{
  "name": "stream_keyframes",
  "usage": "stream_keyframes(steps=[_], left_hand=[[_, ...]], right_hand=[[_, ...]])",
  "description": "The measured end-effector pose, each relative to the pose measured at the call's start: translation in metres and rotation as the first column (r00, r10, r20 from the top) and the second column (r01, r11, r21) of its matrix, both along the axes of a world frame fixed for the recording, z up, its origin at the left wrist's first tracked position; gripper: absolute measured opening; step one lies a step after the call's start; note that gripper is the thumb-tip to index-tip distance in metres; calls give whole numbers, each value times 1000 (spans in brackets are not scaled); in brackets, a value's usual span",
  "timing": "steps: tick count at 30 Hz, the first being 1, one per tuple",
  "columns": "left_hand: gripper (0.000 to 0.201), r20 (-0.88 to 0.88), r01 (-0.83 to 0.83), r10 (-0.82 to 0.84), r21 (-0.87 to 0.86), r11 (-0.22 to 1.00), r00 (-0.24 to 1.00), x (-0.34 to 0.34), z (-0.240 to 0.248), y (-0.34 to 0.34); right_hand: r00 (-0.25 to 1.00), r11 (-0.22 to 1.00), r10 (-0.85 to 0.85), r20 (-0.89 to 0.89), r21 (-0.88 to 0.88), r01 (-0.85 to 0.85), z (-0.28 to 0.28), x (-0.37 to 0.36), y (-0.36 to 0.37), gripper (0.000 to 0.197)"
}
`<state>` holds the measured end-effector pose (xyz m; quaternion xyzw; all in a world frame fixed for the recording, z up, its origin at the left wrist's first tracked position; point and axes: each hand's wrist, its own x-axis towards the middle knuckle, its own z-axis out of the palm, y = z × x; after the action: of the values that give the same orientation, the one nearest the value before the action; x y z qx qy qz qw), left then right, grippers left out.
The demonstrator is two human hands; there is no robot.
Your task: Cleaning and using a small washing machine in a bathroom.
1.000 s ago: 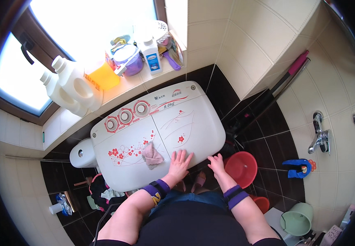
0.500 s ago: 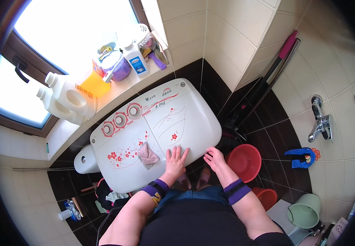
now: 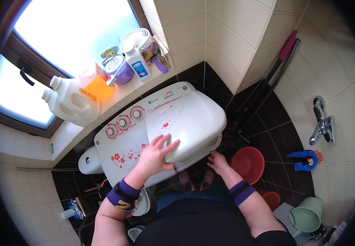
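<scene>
A white twin-tub washing machine point(image 3: 120, 172) with red flower prints and several round knobs stands before me. Its right lid point(image 3: 194, 123) is tilted up at the front edge, baring part of the rim underneath. My left hand point(image 3: 155, 155) grips the lid's near left corner, fingers on top and thumb below the edge. Beside the machine's front right corner, my right hand point(image 3: 219, 162) has its fingers loosely bent and apart, with nothing visible in them. The pink cloth seen earlier on the left lid is hidden now.
Bottles point(image 3: 71, 98), a purple tub point(image 3: 120, 71) and a small white fan point(image 3: 136, 39) crowd the windowsill. Right of me are a red basin point(image 3: 248, 165), a green bucket point(image 3: 308, 214), a wall tap point(image 3: 323, 125) and long-handled tools point(image 3: 282, 57) in the corner.
The right lid has risen at its front edge. My left hand has moved left onto its corner, and the pink cloth has gone out of sight. My right hand stays near the front right corner.
</scene>
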<state>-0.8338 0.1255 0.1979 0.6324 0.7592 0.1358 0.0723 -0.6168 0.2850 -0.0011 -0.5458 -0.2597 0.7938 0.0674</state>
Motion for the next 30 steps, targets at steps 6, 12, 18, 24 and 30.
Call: stream_keyframes(steps=[6,12,18,24,30], left_hand=[[61,-115,-47,63,131,990,991,-60,71,20],[47,-361,-133,217,245,960,907,-125,92,46],[43,-447,-244,391,350,904,804,-165,90,75],[43,-306,116,84,580,806,948,-66,28,93],[51,374,-108,107,-19,994,921,31,-172,69]], right_hand=[[1000,1000,-2,0,21,2,-26,-26,-8,42],[992,993,-117,-46,19,118,-35,-21,-16,29],[982,989,-146,-122,-22,144,-41,-16,-15,20],[976,983,-182,-122,-20,181,-45,-9,-13,11],[978,985,-171,-117,-33,169,-48,-12,-13,13]])
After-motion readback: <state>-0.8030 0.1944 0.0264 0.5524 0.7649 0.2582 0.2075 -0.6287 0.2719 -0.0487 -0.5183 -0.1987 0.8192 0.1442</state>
